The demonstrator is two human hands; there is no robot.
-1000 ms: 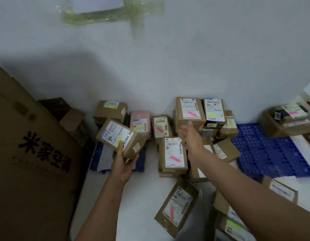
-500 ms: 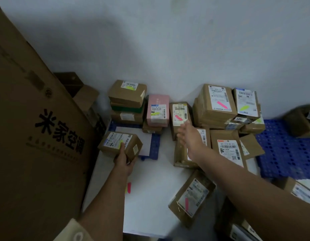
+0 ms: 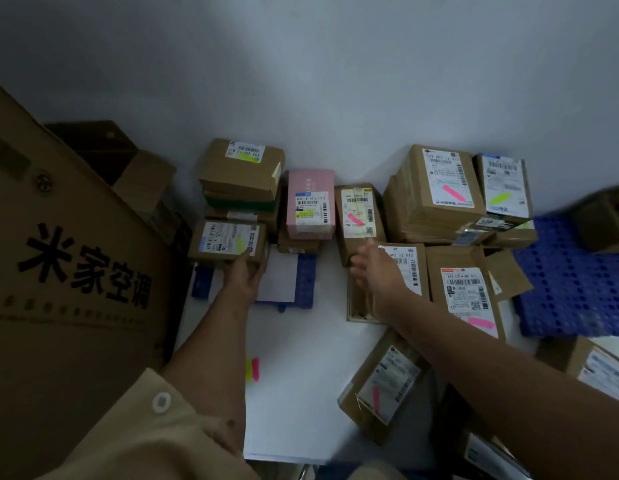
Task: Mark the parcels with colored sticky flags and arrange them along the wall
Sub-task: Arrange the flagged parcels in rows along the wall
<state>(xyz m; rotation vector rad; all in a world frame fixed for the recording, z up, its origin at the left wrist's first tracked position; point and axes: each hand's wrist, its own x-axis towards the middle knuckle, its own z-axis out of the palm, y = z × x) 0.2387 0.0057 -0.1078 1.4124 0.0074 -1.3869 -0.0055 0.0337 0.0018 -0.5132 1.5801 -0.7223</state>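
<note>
Inspector: Cardboard parcel, small, brown, white label with a yellow flag (image 3: pixel 228 241), is held at its near edge by the left hand (image 3: pixel 244 275), fingers curled under it.

Clerk: And its position?

Inspector: Low against the stack of brown boxes (image 3: pixel 241 174) at the wall, above a blue perforated plastic pallet (image 3: pixel 306 280) just right of that hand.

Clerk: The right hand (image 3: pixel 374 268)?

Inspector: Reaching forward, fingers relaxed and apart, holding nothing. Its fingertips are at the near end of an upright brown parcel with a pink flag (image 3: pixel 358 218). A pink carton with a yellow flag (image 3: pixel 311 202) stands between the two hands.

Clerk: Loose flags?

Inspector: Yellow and pink sticky flags (image 3: pixel 252 369) lie on the white desk (image 3: pixel 301 358), beside the left forearm.
</note>
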